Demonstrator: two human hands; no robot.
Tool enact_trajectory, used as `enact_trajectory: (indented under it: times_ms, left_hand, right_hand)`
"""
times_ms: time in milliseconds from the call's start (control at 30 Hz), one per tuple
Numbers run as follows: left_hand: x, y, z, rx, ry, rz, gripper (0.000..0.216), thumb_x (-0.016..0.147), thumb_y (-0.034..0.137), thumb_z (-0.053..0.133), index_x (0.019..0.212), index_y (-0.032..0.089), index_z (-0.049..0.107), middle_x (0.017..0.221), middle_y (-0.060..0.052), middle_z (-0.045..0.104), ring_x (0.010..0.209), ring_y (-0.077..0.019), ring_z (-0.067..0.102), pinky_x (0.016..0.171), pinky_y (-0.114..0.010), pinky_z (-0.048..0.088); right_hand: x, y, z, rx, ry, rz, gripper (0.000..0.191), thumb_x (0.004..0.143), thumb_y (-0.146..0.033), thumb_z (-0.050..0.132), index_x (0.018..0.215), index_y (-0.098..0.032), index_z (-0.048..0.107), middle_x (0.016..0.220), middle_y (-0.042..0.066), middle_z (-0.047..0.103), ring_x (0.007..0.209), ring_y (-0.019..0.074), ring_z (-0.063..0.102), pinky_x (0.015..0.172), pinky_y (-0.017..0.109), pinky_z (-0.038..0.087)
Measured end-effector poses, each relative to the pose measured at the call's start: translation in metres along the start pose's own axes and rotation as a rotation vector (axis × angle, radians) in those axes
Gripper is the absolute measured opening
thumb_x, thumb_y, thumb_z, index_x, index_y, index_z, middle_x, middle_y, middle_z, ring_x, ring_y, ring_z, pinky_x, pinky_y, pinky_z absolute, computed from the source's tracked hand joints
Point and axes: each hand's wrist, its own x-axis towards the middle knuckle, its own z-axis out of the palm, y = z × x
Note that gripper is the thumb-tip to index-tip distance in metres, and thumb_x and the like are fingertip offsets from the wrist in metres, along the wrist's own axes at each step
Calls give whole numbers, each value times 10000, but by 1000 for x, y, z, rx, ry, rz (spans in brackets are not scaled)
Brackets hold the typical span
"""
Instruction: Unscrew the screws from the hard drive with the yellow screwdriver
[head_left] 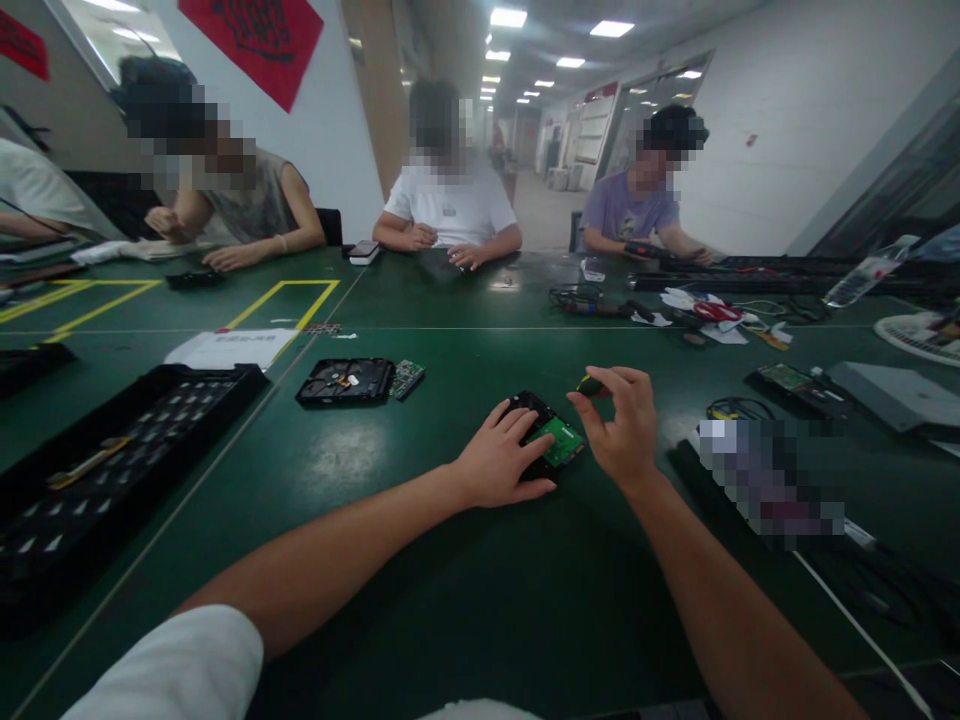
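Observation:
A black hard drive [534, 402] with a green circuit board [564, 440] on its upper face lies on the dark green table in front of me. My left hand [504, 455] rests over it with fingers spread, fingertips touching the drive and board; the palm hides part of its near side. Just to the right and above the table, my right hand [626, 425] pinches what looks like a small screwdriver [589, 384] with a green-and-yellow handle; its tip does not show clearly. Left of the hands sit another hard drive [346, 381] and a loose circuit board [407, 380].
A long black tray [112, 480] lies at left by a paper sheet [234, 347]. At right are another drive with a board [799, 388], a grey box [892, 395], cables [739, 408] and a plastic bottle [870, 272]. Several people sit across the table.

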Motion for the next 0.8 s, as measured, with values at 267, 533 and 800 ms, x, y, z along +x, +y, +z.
enact_trajectory:
  times_ms: [267, 533, 800]
  left_hand:
    - [-1, 5, 9, -33, 18, -59, 743, 970, 725, 553, 1483, 189, 601, 1625, -220, 478, 1531, -424, 425, 1290, -667, 232]
    - [1, 6, 7, -37, 27, -68, 725, 958, 710, 584, 1471, 200, 613, 1613, -204, 501, 1521, -418, 438, 1295, -669, 215]
    - [2, 5, 9, -30, 8, -98, 716, 982, 706, 548, 1506, 219, 587, 1634, -188, 487, 1528, -406, 435, 1297, -669, 205]
  right_hand:
    - [-3, 2, 10, 57, 13, 67, 412, 1074, -248, 503, 1485, -239, 531, 1358, 155, 671, 1152, 272, 702, 947, 458, 613]
    - [26, -6, -3, -34, -54, 109, 263, 1079, -388, 526, 1213, -240, 698, 1101, 116, 705, 1041, 257, 674, 915, 421, 570]
    - [97, 0, 4, 26, -513, 338, 79, 990, -255, 616, 1034, -201, 654, 946, 57, 764, 621, 154, 669, 720, 324, 539]
